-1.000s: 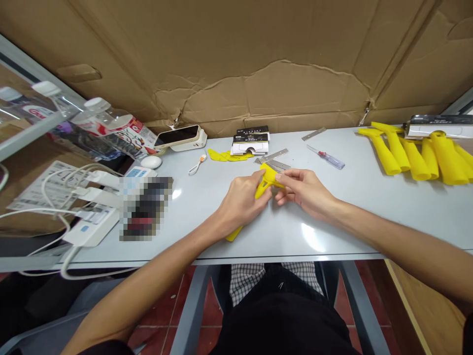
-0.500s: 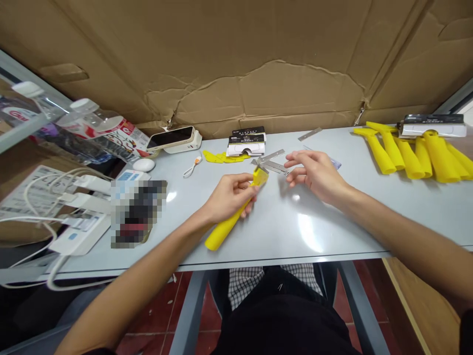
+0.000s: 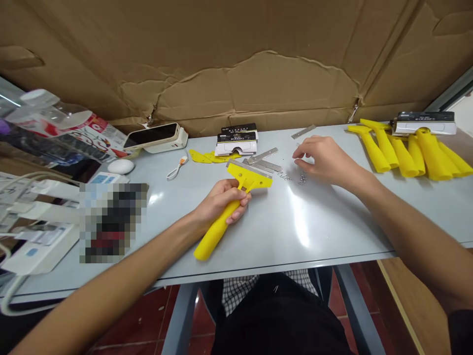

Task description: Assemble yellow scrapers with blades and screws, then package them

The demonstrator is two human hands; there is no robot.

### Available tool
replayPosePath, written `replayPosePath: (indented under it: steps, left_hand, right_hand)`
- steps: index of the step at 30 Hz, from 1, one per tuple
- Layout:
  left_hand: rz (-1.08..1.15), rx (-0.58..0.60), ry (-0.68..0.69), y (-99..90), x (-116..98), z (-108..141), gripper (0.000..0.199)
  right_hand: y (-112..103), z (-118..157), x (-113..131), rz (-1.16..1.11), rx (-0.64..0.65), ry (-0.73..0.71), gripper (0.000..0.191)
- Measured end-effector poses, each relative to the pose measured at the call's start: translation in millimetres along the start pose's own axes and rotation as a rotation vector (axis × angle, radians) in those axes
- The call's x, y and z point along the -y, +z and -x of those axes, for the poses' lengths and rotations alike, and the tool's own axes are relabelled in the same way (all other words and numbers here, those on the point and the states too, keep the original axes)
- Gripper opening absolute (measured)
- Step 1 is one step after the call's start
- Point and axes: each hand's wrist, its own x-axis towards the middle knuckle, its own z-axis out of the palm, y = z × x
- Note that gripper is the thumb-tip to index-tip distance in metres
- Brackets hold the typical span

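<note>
The yellow plastic scraper (image 3: 219,224), smooth with a round handle, is at the near middle of the shiny table (image 3: 273,222). The left hand's (image 3: 225,199) fingers curl shut around it. The right hand (image 3: 320,160) is bent half open above tiny shiny screws (image 3: 284,175); I cannot tell if it holds anything. Small black and white boxes (image 3: 236,143) sit far off; I cannot see what is inside.

My scraper (image 3: 218,229): yellow, w/ a wide head (image 3: 253,180) & a thin metal strip (image 3: 250,168) along its far edge. I hold it slanted, handle end near L, head far R. Metal bits (image 3: 303,178), tiny & shiny, lie loose in 2 clusters R of the head; can't tell exact shape. Loose blades (image 3: 263,156) lie flat, overlapping, just beyond it.
</note>
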Motion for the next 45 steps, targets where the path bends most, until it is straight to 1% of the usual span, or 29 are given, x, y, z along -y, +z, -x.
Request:
replayPosePath:
  steps: [4, 6, 8, 11, 16, 19, 21, 27, 29, 31, 34, 36, 38, 41, 45]
  left_hand:
    - [0.029, 0.032, -0.025, -1.8, -0.5, 0.9, 0.025]
    - [0.034, 0.034, -0.036, -1.1, -1.1, 1.5, 0.025]
    - [0.033, 0.03, -0.044, 0.2, -1.9, 2.2, 0.026]
    - [0.038, 0.02, -0.043, 1.6, -2.7, 2.7, 0.027]
    - [0.048, 0.016, -0.039, 1.6, -1.6, 2.4, 0.026]
    - [0.056, 0.014, -0.035, 1.5, -0.3, 2.1, 0.026]
    - [0.06, 0.018, -0.029, 1.6, 0.2, 1.9, 0.025]
    - [0.077, 0.019, -0.027, 4.8, -0.5, 4.2, 0.025]
    - [0.084, 0.01, -0.034, 7.2, -0.3, 6.0, 0.025]
    - [0.095, 0.011, -0.027, 9.7, 0.6, 7.4, 0.024]
    - [0.101, 0.016, -0.012, 12.5, 3.0, 8.2, 0.022]
    - [0.09, 0.015, 0.006, 13.6, 4.7, 8.3, 0.02]
    - [0.07, 0.017, 0.041, 14.2, 6.0, 8.5, 0.019]
    - [0.034, 0.035, 0.074, 15.3, 5.7, 9.4, 0.02]
    - [0.012, 0.03, 0.066, 18.5, 0.9, 10.6, 0.02]
  right_hand:
    - [-8.9, 0.9, -0.3, 0.028, 0.096, 0.009, 0.025]
    - [-13.1, 2.5, -1.9, 0.04, 0.156, 0.046, 0.029]
    - [-15.3, 4.7, -5.2, 0.033, 0.189, 0.091, 0.031]
    - [-15.3, 7.3, -11.5, -0.025, 0.203, 0.136, 0.028]
    - [-13.0, 6.1, -19.0, -0.108, 0.242, 0.164, 0.011]
    - [-10.5, 5.4, -21.3, -0.099, 0.25, 0.186, 0.004]
    - [-7.6, 5.9, -22.8, -0.065, 0.255, 0.18, 0.004]
    - [-2.3, 4.8, -24.7, 0.018, 0.254, 0.099, 0.01]
    - [-4.9, 2.8, -18.5, 0.025, 0.229, 0.078, 0.013]
    - [-8.4, 1.2, -5.5, -0.016, 0.164, 0.023, 0.016]
    - [-8.5, 2.4, 23.4, -0.207, 0.027, -0.056, 0.014]
    - [-2.6, 6.1, 42.5, -0.359, -0.014, -0.109, 0.013]
    - [6.3, 11.0, 56.8, -0.443, -0.028, -0.177, 0.013]
    - [17.9, 17.2, 67.9, -0.461, -0.042, -0.191, 0.013]
    - [23.3, 20.2, 72.0, -0.442, -0.088, -0.163, 0.012]
